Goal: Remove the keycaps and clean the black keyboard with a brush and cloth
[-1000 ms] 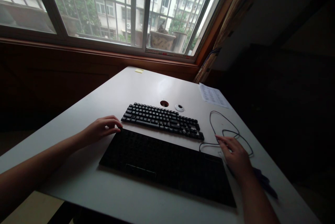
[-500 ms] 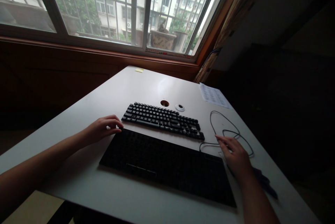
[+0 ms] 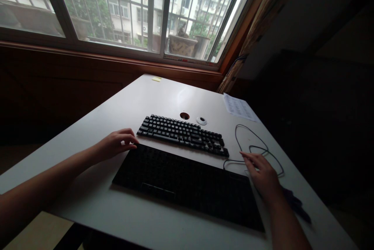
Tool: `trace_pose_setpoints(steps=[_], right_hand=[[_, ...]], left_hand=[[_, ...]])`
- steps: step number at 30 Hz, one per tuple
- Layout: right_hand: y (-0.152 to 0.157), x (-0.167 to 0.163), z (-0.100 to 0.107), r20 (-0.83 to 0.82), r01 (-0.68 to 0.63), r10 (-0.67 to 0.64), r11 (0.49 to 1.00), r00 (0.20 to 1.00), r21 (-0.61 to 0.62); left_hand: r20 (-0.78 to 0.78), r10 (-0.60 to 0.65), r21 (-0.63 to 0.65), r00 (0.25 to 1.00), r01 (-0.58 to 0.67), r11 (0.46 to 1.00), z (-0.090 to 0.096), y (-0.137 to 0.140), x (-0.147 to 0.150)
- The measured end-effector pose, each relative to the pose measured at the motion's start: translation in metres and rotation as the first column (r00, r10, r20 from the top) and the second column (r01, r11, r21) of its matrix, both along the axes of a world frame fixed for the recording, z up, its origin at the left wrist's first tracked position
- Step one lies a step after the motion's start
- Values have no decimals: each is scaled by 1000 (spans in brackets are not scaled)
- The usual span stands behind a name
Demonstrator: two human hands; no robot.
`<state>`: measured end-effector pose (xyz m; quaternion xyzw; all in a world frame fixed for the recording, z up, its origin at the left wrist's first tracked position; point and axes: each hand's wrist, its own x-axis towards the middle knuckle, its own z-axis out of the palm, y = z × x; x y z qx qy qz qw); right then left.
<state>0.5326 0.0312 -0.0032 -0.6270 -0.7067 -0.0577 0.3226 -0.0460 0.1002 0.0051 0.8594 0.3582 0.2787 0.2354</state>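
A flat black keyboard base (image 3: 187,187) lies aslant on the white table, its surface too dark to show detail. My left hand (image 3: 124,139) is closed in a pinch at the base's far left corner. Just beyond the base, a block of black keycaps (image 3: 181,135) is laid out in keyboard rows. A thin black cable (image 3: 253,135) comes from the base's far edge and loops to the right. My right hand (image 3: 261,172), right of the base, has its thumb and fingers pressed together where the cable runs up to the fingertips.
The white table (image 3: 163,96) has a round hole (image 3: 184,116) with a ring-shaped cover (image 3: 201,120) beside it. Printed paper (image 3: 240,107) lies at the right edge, a yellow note (image 3: 156,79) at the far corner. A dark cloth-like thing (image 3: 296,205) sits beside my right forearm.
Nearly everything stays as it was. The whole view has shifted very slightly, and both hands keep their places at the base and the cable.
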Motion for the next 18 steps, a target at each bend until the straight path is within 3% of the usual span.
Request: trace_pose_setpoints(steps=[10,18], right_hand=[[0,0,2,-2,1,-1,1000,1000,-9],[0,-1,2,-12,-10,10,1000,1000,-4]], left_hand=[[7,10,43,1000,-10,999,-8,3,-3],[73,175,-111,982,-166,980,-2,0,-3]])
